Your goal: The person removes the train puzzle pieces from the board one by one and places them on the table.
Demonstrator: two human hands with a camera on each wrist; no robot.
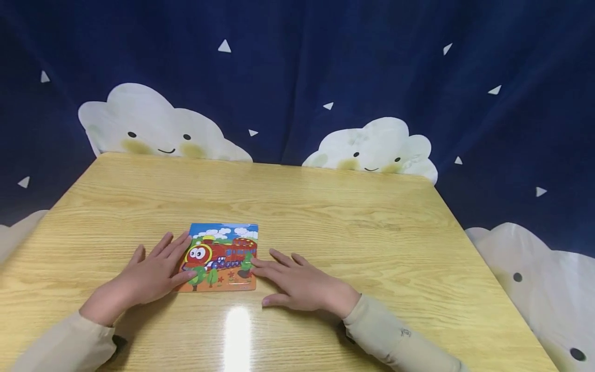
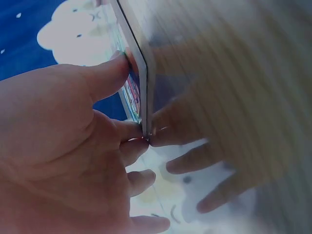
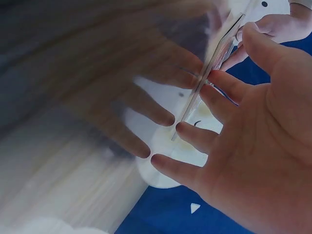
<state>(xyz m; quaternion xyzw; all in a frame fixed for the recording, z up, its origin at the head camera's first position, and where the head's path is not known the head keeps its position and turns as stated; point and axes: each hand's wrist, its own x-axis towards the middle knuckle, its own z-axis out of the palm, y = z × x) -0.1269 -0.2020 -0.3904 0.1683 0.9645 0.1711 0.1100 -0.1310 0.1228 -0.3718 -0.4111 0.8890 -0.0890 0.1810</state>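
Observation:
A flat picture puzzle (image 1: 230,256) with a red cartoon train on it lies on the wooden table, left of the middle. At its left edge rests my left hand (image 1: 151,274), fingers spread and mostly straight. The left thumb lies over the puzzle's lower left corner. My right hand (image 1: 309,287) is on the other side, its index fingertip touching the right edge and its thumb apart from the board. In the left wrist view, the board's edge (image 2: 143,73) shows side-on, with the thumb on the picture face and fingertips against the rim.
The glossy wooden table (image 1: 372,227) reflects both hands in the wrist views, and a bright light patch shows near its front. Behind and beside it hangs a dark blue curtain (image 1: 279,67) with white clouds and small triangles.

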